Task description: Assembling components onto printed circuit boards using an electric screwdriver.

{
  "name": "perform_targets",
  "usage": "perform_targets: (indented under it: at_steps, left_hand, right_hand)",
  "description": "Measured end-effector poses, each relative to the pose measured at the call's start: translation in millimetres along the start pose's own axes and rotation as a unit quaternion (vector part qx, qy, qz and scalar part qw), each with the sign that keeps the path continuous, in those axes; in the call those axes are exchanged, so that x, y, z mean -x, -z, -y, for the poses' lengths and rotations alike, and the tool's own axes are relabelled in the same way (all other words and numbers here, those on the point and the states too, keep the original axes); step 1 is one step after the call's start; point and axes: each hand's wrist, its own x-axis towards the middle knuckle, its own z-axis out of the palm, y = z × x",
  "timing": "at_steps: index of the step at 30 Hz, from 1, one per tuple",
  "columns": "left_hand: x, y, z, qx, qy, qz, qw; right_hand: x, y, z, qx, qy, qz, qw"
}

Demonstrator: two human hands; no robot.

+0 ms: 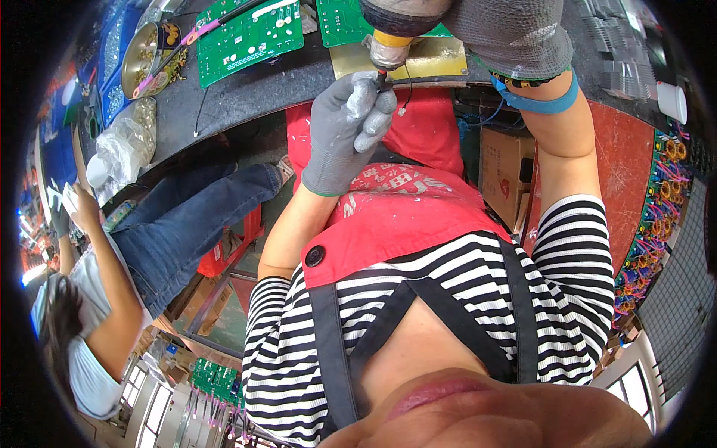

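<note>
Below the power driver (396, 33), its bit (382, 78) is pinched by the left hand (349, 123), fingers (379, 119) curled; the right hand (515, 37)'s hold cannot be told.

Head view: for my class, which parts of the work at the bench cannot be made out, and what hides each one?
In the head view:
Power tool: upper part cut off by the top edge.
Bit: lower end hidden by fingers of the left hand.
Right hand: fingertips not shown; the glove runs off the top edge.
Green circuit board behind the tool: cut off above.
Co-worker's hand: too small to tell what it holds.
</note>
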Motion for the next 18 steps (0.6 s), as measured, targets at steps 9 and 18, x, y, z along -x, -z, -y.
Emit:
perform_targets:
  at_steps: [9, 18]
  left_hand:
    - [2, -23, 2, -0.050, -0.036, -0.016, 0.998]
    - [1, -33, 5, -0.052, -0.066, -0.035, 0.996]
  right_hand:
    - [-3, 2, 7, 0.015, 0.010, -0.010, 1.000]
    - [-6, -4, 9, -0.124, 0.019, -0.039, 0.991]
